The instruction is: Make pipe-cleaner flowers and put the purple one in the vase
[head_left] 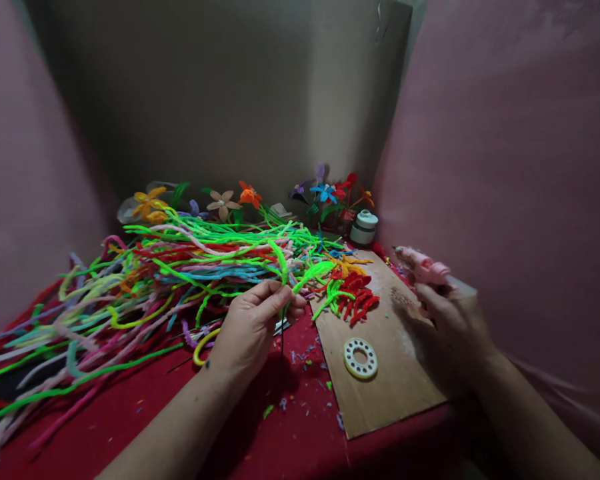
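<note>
My left hand (257, 320) pinches a thin dark stem with bright green pipe-cleaner leaves (316, 272) standing up from it, near the middle of the view. On the right, my right hand (445, 310) is wrapped round a pink glue gun (423, 265), its nozzle pointing up and left above the wooden board (395, 393). Red pipe-cleaner pieces (357, 300) and small green ones (334, 297) lie on the board between my hands. Nearer to me on the board rests a white ring with holes (361, 359).
A large pile of colourful pipe cleaners (145, 293) spreads over the red cloth (145, 427) at left. Finished fuzzy flowers (223, 204) line the back, beside a pale lidded jar (364, 228). Yellow scissor handles (204, 347) lie by my left wrist. Pink sheets hang on both sides.
</note>
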### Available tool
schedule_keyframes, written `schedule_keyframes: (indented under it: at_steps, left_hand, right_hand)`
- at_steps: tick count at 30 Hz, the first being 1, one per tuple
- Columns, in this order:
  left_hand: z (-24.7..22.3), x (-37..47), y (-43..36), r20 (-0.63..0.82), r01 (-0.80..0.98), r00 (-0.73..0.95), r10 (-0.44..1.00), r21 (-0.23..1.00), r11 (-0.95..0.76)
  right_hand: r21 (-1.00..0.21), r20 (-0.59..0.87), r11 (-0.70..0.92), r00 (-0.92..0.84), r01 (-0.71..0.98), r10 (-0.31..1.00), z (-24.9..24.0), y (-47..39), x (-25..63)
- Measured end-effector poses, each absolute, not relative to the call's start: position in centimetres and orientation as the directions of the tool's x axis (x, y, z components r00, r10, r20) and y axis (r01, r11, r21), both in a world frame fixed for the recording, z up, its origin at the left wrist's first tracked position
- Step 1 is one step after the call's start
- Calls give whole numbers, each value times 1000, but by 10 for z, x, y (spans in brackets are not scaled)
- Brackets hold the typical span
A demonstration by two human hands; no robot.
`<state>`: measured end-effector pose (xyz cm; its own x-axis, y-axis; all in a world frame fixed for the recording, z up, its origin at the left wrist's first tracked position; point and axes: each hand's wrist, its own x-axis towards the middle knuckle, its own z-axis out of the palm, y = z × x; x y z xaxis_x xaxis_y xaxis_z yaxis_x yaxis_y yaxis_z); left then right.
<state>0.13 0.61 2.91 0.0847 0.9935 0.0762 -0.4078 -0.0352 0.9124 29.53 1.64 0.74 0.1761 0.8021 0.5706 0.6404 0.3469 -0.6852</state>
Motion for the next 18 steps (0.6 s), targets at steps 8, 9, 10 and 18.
schedule_keyframes:
  at_steps: [8, 9, 10, 18]
  left_hand:
    - [44, -13, 27, 218, -445, -53, 975, 868, -218]
    - [44, -16, 31, 245, -418, -73, 967, 872, -253]
    - [43, -18, 36, 272, -384, -94, 958, 878, -287]
    - [23, -26, 40, 250, -279, -212, 945, 911, -303]
  right_hand:
    - [-831, 182, 149, -9, -535, 983, 63, 55, 209]
    - [-829, 219, 161, -46, -535, 975, 64, 57, 201]
    - [-831, 261, 189, -67, -523, 963, 63, 58, 193]
    - [-918, 392, 377, -138, -122, 910, 28, 28, 170]
